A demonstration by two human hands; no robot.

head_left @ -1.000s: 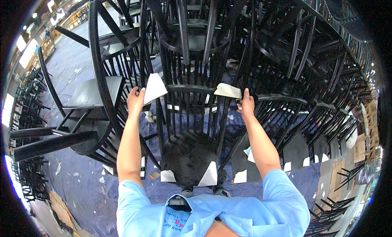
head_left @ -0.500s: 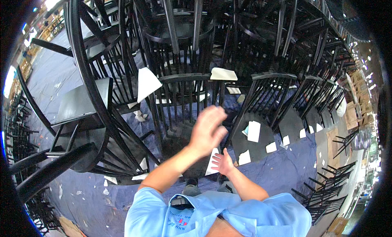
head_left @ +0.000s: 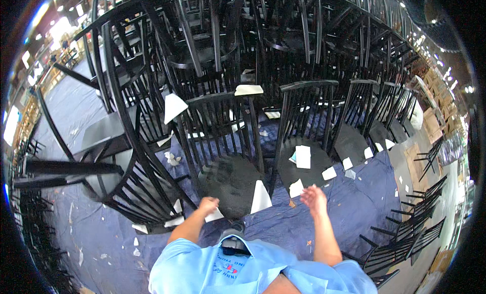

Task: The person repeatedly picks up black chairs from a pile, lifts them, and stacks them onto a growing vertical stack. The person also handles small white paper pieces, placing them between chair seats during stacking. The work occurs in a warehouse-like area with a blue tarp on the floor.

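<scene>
A black spindle-back chair (head_left: 230, 178) stands right in front of me. White pieces of foam or paper are on its back's top corners, and another white piece (head_left: 261, 198) covers its front right seat corner. My left hand (head_left: 208, 205) is beside the front left seat corner, just above a white piece (head_left: 214, 215) there; its fingers are loosely bent and hold nothing I can see. Over the blue floor sheet, my right hand (head_left: 315, 199) is open and empty, near the white corner piece (head_left: 296, 188) of the neighbouring chair (head_left: 308, 160). A white sheet (head_left: 303, 157) lies on that seat.
Stacked black chairs (head_left: 202, 53) fill the far side. More chairs (head_left: 354, 142) continue the row to the right. Close on my left, a tilted chair (head_left: 134, 185) has legs sticking out. White scraps lie on the blue floor sheet (head_left: 101, 243). Cardboard boxes (head_left: 435, 122) stand at far right.
My hands have moved apart from over the chair in front: the left back to its front left corner, the right out to the right. The view has shifted a little.
</scene>
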